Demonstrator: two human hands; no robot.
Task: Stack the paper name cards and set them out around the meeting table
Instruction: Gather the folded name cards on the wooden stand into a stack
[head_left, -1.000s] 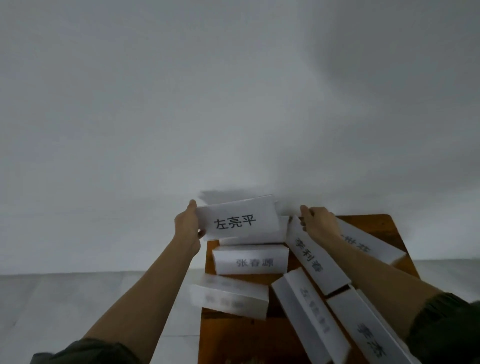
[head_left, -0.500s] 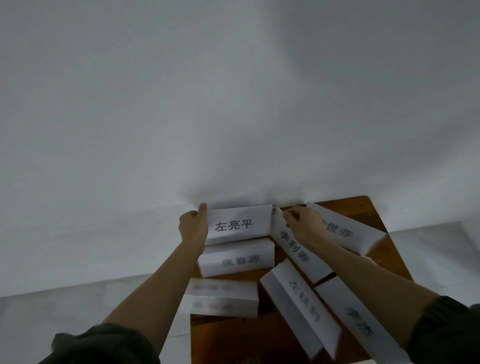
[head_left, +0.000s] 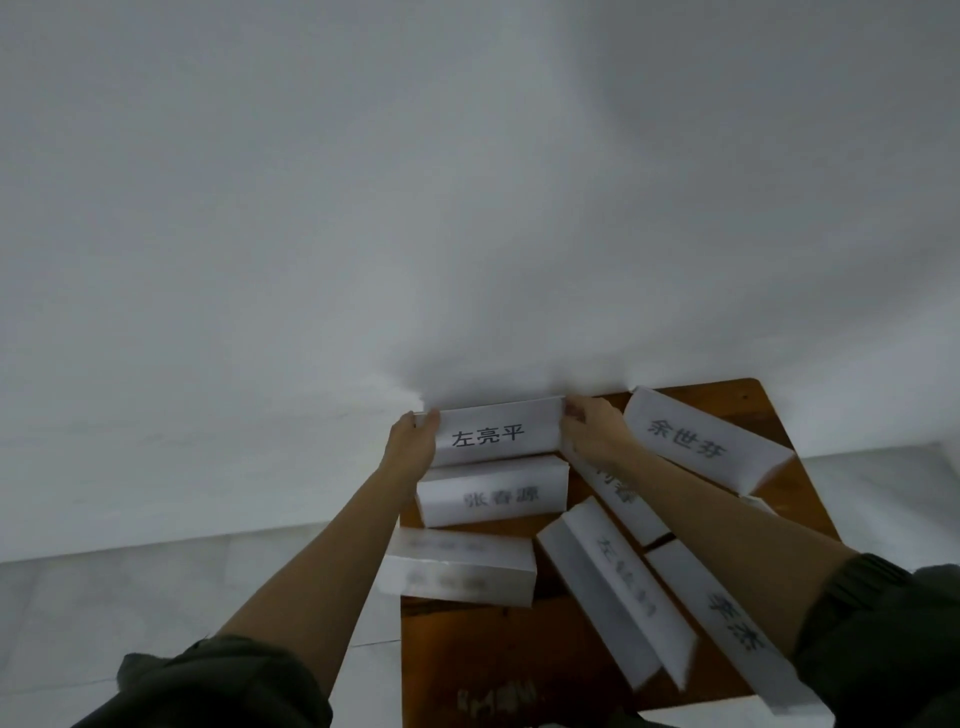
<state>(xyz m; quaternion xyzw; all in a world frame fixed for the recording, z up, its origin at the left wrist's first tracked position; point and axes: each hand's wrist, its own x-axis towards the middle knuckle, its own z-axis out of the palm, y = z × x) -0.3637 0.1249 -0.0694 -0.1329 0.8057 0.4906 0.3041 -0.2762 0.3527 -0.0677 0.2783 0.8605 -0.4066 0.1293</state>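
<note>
- Because it wants steadying at both ends, the 左亮平 card (head_left: 498, 434) is pinched at its left end by my left hand (head_left: 410, 447), thumb on the printed face and the rest hidden behind. One hand.
- Blurred card (head_left: 460, 566): lies flat, left end overhanging the desk's left edge, not yet gathered. One.
- 左亮平 card: held between both hands at the far edge of the desk, close to the wall (head_left: 467, 208), name towards me. Whether it is lifted or resting I cannot tell. I judge it the seed of the stack. One.
- 张春源 card (head_left: 493, 493): just in front of the held one, parallel, loose. One.
- Right hand (head_left: 597, 434): fingers (head_left: 574, 413) curled round the held card's right end. One hand.
- Half-covered card (head_left: 621, 491): slanted, its name mostly hidden by my right forearm (head_left: 727, 530). One.
- Slanted card (head_left: 613, 587): print too blurred to read whole. One.
- 余世芬 card (head_left: 696, 439): far right, tilted, loose. One.
- 李杰 card (head_left: 737, 623): near right, beside my forearm. One.
- Desk (head_left: 769, 410): brown wood, set against the wall. One.
- Tally: seven name cards in view, one held and six loose.
</note>
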